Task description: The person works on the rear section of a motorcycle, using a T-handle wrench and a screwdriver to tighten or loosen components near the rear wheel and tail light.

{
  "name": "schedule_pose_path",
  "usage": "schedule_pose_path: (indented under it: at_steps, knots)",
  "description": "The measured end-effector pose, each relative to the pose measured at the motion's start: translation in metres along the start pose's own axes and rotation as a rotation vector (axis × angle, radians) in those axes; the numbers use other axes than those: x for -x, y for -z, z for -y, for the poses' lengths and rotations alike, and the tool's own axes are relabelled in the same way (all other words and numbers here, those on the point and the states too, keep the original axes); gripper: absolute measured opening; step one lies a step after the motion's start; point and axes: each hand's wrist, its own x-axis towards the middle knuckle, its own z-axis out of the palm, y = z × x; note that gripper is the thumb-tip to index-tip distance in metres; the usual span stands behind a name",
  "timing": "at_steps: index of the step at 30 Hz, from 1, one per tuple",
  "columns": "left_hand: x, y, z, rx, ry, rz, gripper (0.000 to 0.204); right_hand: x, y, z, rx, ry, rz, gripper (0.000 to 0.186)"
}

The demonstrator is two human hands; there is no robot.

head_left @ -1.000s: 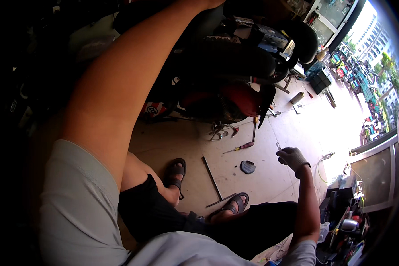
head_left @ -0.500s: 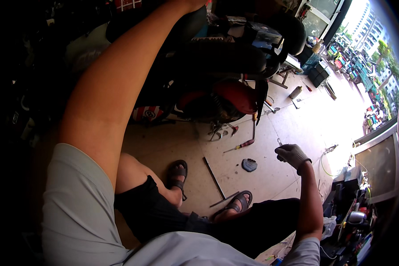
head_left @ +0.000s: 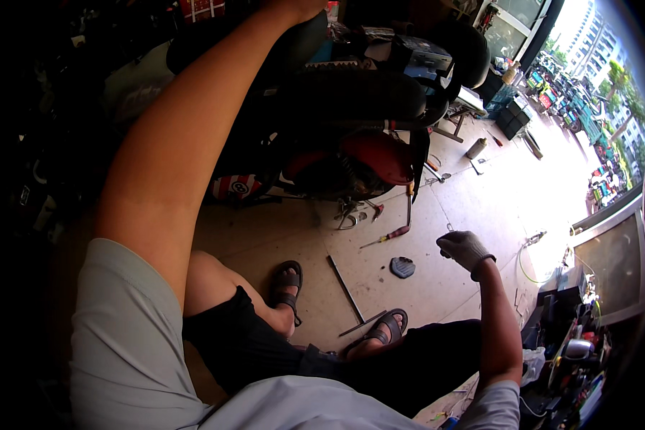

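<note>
My left hand [head_left: 302, 8] reaches up to the top edge, bare, beside the dark seat [head_left: 304, 43] of a motorbike; its fingers are out of sight. In a pale work glove, my right hand [head_left: 466, 251] is held over the tiled floor with its fingers curled closed. Whatever they may hold is hidden. A small metal piece [head_left: 450, 227] shows just beyond that hand. The motorbike's red part [head_left: 380, 156] and black rear tyre [head_left: 358, 93] lie ahead. Nearer on the floor are a screwdriver [head_left: 385, 237], a dark ribbed pad [head_left: 402, 267] and a T-handled bar [head_left: 346, 288].
Hand tools [head_left: 358, 213] lie below the motorbike. A spray can [head_left: 476, 148] and a black crate [head_left: 513, 118] stand further off, near the bright doorway. At right, tools and parts are heaped [head_left: 573, 351] beside a framed panel [head_left: 609, 265]. My sandalled feet [head_left: 287, 290] are on the floor.
My right hand has moved slightly left and up, its fingers still curled. My left arm stays raised, with only a small shift. The things on the floor keep their places.
</note>
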Motion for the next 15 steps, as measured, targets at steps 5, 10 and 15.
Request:
schedule_pose_path:
  at_steps: [5, 10, 15]
  knots:
    - [0.009, 0.004, -0.017, -0.032, 0.049, -0.028, 0.04, -0.028, -0.026, 0.015, 0.173, 0.085, -0.059, 0.037]
    - [-0.02, -0.002, 0.024, -0.322, 0.076, 0.291, 0.029, -0.098, -0.097, 0.067, -0.111, 0.099, 0.021, 0.034]
    - [0.012, 0.003, -0.015, 0.04, 0.019, -0.014, 0.039, -0.197, -0.159, 0.026, -0.712, -0.097, -0.093, 0.028]
